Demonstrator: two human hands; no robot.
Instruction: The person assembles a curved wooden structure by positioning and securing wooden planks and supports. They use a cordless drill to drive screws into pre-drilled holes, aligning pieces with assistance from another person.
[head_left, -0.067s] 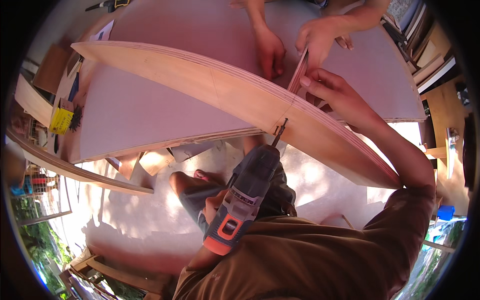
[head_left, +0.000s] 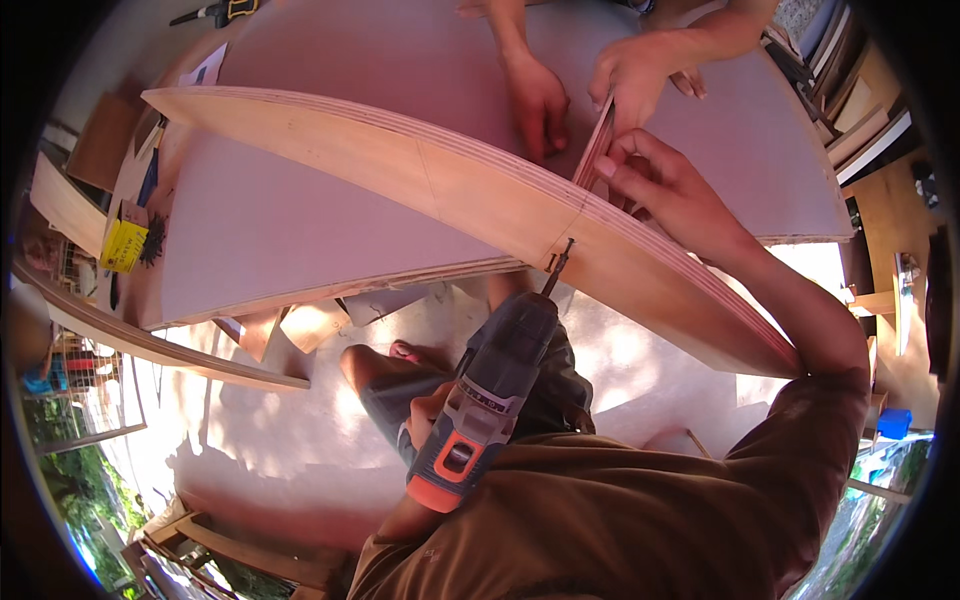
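My left hand (head_left: 424, 415) is wrapped round the grip of a grey-and-orange cordless drill (head_left: 482, 400), which hides most of its fingers. The drill's bit points up at the face of a long curved plywood board (head_left: 370, 160) standing on edge, where dark screws (head_left: 552, 262) show near the bit tip. Behind the board, a narrow plywood crosspiece (head_left: 594, 145) meets it at an angle. My right hand (head_left: 665, 185) reaches over the board, its fingers closed at the crosspiece. A co-worker's hand (head_left: 635, 78) grips the far end, and their other hand (head_left: 542, 105) rests beside it.
The board lies across a large pale tabletop (head_left: 300, 230). A yellow box (head_left: 124, 240) with dark screws beside it sits at the left edge. Another curved strip (head_left: 180, 350) extends at the lower left. Wood pieces (head_left: 860, 110) are stacked at the right. Another tool (head_left: 220, 12) lies far left.
My right hand has shifted slightly left at the crosspiece. The drill and the board have hardly moved.
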